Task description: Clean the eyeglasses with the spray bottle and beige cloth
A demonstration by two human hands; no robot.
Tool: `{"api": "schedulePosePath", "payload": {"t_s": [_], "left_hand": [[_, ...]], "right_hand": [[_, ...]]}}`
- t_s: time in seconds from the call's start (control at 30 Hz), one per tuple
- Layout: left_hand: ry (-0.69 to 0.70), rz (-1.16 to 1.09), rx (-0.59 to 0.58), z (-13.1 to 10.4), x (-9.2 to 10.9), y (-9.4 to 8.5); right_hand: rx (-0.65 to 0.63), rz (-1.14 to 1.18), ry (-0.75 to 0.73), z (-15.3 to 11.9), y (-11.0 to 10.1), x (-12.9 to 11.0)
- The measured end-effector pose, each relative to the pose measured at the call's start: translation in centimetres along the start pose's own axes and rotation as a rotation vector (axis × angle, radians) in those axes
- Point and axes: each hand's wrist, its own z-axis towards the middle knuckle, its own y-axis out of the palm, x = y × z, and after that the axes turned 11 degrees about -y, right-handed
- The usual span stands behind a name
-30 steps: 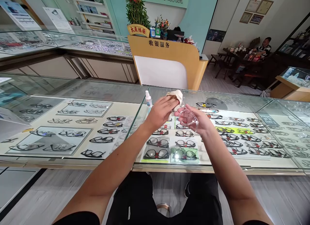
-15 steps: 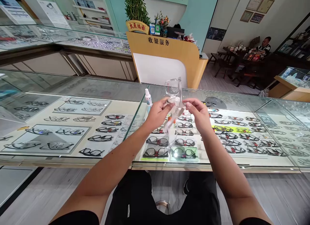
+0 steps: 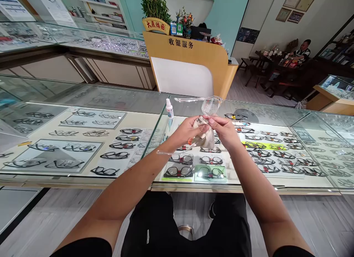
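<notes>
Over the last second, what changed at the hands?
The clear plastic glasses were turned from upright to lying across; the cream cleaning cloth now sits bunched between left hand and right hand. The small white spray bottle stayed put.

Counter: my glass display counter (image 3: 110,102), rows of eyeglass frames under its top.
On top: small white spray bottle (image 3: 169,109), upright.

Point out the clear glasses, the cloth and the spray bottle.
clear glasses (image 3: 210,105), head view, on the upper lens.
cloth (image 3: 208,139), head view, on its hanging fold.
spray bottle (image 3: 169,110), head view, on its body.
</notes>
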Motion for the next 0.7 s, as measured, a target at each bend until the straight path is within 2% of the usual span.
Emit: {"api": "schedulePosePath", "payload": {"t_s": [0.13, 0.33, 0.53, 0.7], "left_hand": [[0.012, -0.015, -0.007, -0.1, 0.1, 0.1], [-0.062, -0.057, -0.176, 0.4, -0.4, -0.7], [-0.045, 0.013, -0.054, 0.0, 0.0, -0.2], [-0.038, 0.004, -0.061, -0.3, 0.6, -0.2]], "right_hand": [[0.038, -0.001, 0.016, 0.0, 0.1, 0.0], [0.073, -0.004, 0.037, 0.2, 0.1, -0.3], [0.044, 0.042, 0.049, 0.2, 0.1, 0.5], [0.071, 0.040, 0.065, 0.3, 0.0, 0.6]]}}
